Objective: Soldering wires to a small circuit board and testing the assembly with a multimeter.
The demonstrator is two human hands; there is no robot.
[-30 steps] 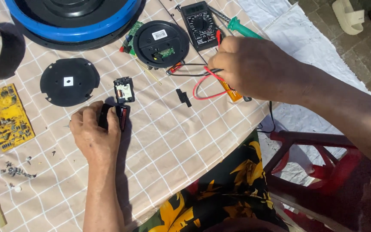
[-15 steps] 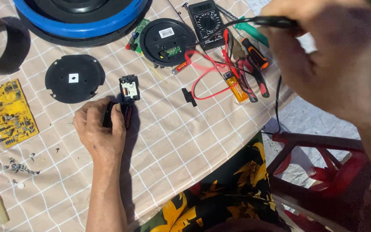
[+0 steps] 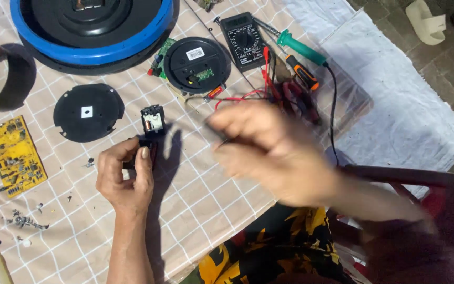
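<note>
My left hand pinches a small black part against the checked tablecloth. Just above it lies a small black block with a copper coil. My right hand is blurred by motion over the table's middle, to the right of the left hand. Its fingers are closed on a thin dark tool whose tip points left; what kind of tool it is cannot be made out. Red leads trail behind it toward the black multimeter.
A blue-rimmed round housing, a round black module, a black disc, a black ring and a yellow circuit board lie about. Green and orange screwdrivers, red-handled pliers. Loose screws. A red chair stands at the right.
My right hand has lifted off the tool pile at the right and swung down and left to the table's middle with a thin tool. The left hand has stayed on the black part.
</note>
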